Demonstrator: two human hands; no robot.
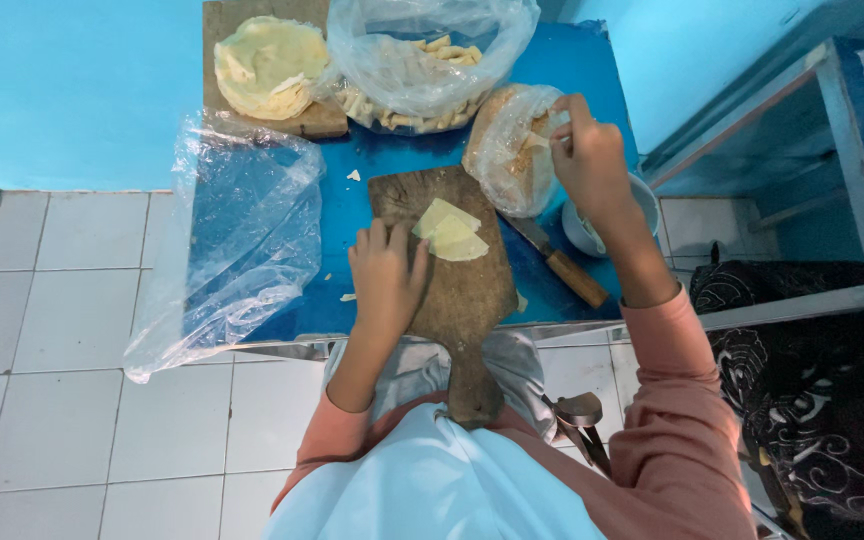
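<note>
My left hand point(386, 275) rests flat on a dark wooden cutting board point(457, 300), fingertips touching a pale yellow folded dough sheet point(449, 231) that lies on it. My right hand point(588, 160) is raised over a clear bag of brown filling point(505, 148) at the board's far right, fingers pinched on a small pale utensil or bit of filling; which one I cannot tell. A wooden-handled knife point(564, 265) lies on the blue table point(347, 210) between the board and a white bowl point(577, 232).
At the back, a stack of round dough sheets point(267, 65) sits on a second wooden board beside an open plastic bag of rolled pieces point(422, 70). A large empty clear bag point(237, 235) hangs over the table's left edge. White floor tiles lie below; a metal-framed table stands right.
</note>
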